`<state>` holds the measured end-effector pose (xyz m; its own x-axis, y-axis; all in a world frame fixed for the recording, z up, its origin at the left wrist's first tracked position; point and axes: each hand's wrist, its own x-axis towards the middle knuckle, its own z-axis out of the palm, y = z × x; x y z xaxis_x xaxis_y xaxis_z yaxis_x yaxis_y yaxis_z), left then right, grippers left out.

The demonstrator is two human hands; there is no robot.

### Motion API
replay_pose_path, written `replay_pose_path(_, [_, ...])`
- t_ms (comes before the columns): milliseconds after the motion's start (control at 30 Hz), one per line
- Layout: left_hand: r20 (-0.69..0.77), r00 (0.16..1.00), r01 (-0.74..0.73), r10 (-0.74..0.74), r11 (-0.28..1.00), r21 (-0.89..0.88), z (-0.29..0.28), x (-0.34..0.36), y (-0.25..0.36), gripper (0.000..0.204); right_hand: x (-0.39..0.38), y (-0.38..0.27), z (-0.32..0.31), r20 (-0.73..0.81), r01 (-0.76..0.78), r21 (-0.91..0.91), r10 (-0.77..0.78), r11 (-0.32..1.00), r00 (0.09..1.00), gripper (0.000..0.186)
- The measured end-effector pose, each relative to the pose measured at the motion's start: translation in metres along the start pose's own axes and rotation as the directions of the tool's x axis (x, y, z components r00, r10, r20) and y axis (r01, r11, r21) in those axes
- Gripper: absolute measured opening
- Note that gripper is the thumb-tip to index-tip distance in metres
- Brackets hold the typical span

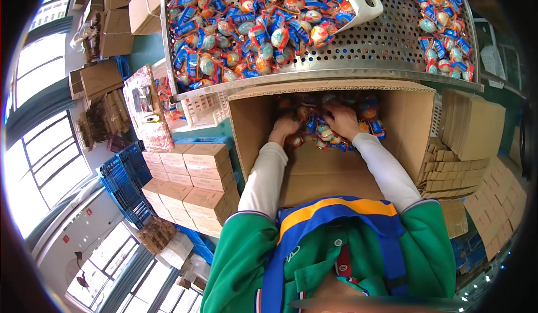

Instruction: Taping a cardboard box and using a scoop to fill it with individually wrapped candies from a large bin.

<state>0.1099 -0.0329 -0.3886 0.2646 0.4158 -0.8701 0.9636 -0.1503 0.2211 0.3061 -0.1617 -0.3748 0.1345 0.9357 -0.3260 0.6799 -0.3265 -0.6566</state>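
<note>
Both my hands reach into an upright cardboard box in front of my body. Inside, at its far side, lie several wrapped eggs in clear, blue, red and orange packaging. My left hand is curled at the left edge of these eggs, its fingers mostly hidden in shadow and behind the packs. To the right, my right hand rests on top of the pile, fingers bent down and apart, touching the packs. I see no egg clearly held in either hand.
Beyond the box, a perforated metal table carries many more wrapped eggs and a white plastic scoop. Sealed cartons stand at left beside a blue pallet. Flattened cardboard is stacked at right. A white crate stands at the box's left.
</note>
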Motion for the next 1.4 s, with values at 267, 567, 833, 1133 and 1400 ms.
replay_pose_path(267, [0.056,0.997,-0.058,0.053,0.995,0.084,-0.028,0.005,0.025,0.05,0.06,-0.03,0.022,0.079,-0.169,-0.081,0.175,0.982,0.981,0.055])
replay_pose_path(567, [-0.209,0.921,-0.2,0.328,0.86,0.469,0.009,0.005,-0.016,0.064,0.062,-0.011,0.037,-0.088,-0.054,0.007,0.055,0.999,0.995,0.04])
replay_pose_path(833, [-0.156,0.959,-0.136,0.235,0.869,0.476,0.004,0.006,-0.017,0.034,0.06,-0.018,0.027,0.174,0.05,-0.093,-0.033,0.994,0.984,0.045])
replay_pose_path(1133, [-0.305,0.83,-0.278,0.467,0.82,0.499,0.016,-0.02,0.024,0.038,0.068,0.01,0.03,-0.181,0.214,-0.155,-0.241,0.964,0.953,0.033])
replay_pose_path(1400, [-0.377,0.81,-0.35,0.449,0.886,0.305,0.011,-0.01,0.019,0.058,0.015,0.0,0.014,0.028,0.124,-0.217,-0.121,0.968,0.992,0.036])
